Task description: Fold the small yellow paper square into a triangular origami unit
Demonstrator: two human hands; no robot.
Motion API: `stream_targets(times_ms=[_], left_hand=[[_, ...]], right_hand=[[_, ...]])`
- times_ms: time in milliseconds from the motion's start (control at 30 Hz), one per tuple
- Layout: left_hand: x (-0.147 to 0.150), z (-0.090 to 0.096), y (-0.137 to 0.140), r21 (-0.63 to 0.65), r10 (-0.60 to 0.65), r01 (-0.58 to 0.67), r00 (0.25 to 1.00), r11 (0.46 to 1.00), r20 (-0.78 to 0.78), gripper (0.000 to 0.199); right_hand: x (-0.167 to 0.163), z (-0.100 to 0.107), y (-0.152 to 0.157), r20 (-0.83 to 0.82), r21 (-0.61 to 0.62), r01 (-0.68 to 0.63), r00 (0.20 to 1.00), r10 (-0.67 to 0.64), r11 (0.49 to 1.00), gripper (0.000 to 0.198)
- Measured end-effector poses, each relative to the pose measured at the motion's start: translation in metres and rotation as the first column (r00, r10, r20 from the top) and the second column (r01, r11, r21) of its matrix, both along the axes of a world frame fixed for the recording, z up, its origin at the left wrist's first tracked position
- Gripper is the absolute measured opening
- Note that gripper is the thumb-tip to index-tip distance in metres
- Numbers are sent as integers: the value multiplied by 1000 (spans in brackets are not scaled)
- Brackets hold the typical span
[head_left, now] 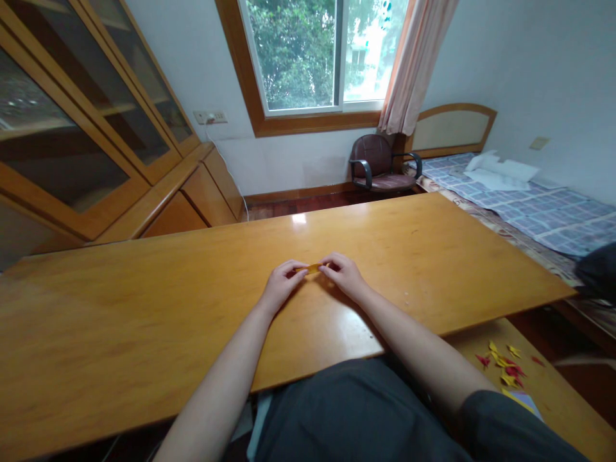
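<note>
Between my hands, just over the wooden table (192, 321), is a small folded piece of yellow paper (314, 268). My left hand (283, 282) pinches its left end between thumb and fingers. At the other end, my right hand (344, 273) grips it the same way. Most of the paper is hidden by my fingertips, so its exact folded shape cannot be made out.
On a lower wooden surface (568, 398) at the right lie several red and yellow folded paper figures (507, 369) and a stack of paper sheets (524, 403). Beyond the table stand an armchair (380, 163), a bed (524, 212) and a glass-door cabinet (139, 179).
</note>
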State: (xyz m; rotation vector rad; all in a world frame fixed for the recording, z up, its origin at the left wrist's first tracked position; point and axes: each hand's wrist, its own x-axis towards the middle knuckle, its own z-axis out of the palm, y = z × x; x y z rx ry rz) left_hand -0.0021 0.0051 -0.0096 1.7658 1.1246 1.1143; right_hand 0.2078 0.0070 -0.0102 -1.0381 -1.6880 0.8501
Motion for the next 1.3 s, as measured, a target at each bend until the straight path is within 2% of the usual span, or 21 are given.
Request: stream_targets(times_ms=[167, 467, 933, 1300], left_hand=[[0, -3, -1, -39, 35, -36, 999, 999, -34, 29], [1, -3, 0, -24, 39, -39, 999, 999, -16, 26], [1, -2, -1, -40, 43, -45, 998, 998, -44, 28], [2, 2, -4, -30, 45, -48, 996, 998, -80, 26]], right_hand=[[-2, -1, -4, -60, -139, -64, 997, 56, 988, 32], [0, 1, -3, 4, -131, -83, 996, 84, 988, 26], [-1, -1, -2, -49, -199, -111, 993, 103, 974, 30], [-1, 4, -4, -35, -197, -121, 993, 116, 973, 30]])
